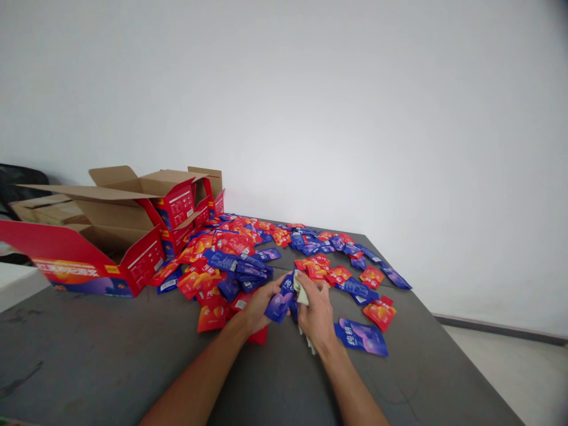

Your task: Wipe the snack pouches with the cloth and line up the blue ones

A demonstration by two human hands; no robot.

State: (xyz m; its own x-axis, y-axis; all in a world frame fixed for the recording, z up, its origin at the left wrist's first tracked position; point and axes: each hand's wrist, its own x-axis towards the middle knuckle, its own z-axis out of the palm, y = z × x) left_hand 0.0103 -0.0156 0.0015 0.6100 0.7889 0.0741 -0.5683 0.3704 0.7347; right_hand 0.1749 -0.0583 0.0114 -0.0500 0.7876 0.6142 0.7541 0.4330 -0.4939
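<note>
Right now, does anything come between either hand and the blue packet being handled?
Yes, for the right hand: a bunched pale cloth sits between it and the upper right edge of the blue packet. Nothing visible separates the left hand from it. Fingers behind are hidden.

Head view, with clock positions taken from the paired hands. From my remote station I see the left hand [260, 306] holding a blue sachet [279, 303] with pale lettering, while the right hand [318, 309] grips a bunched pale cloth [302, 294] at the sachet's upper end. On the grey worktop [128, 361], a heap of red and blue sachets [237, 244] lies at ten to eleven o'clock; a looser band of sachets [339, 275] curves from twelve to three. At four I note a flat blue packet [364, 338] near the right wrist. Open red cartons [145, 261] stand at nine to ten, flaps spread.
</note>
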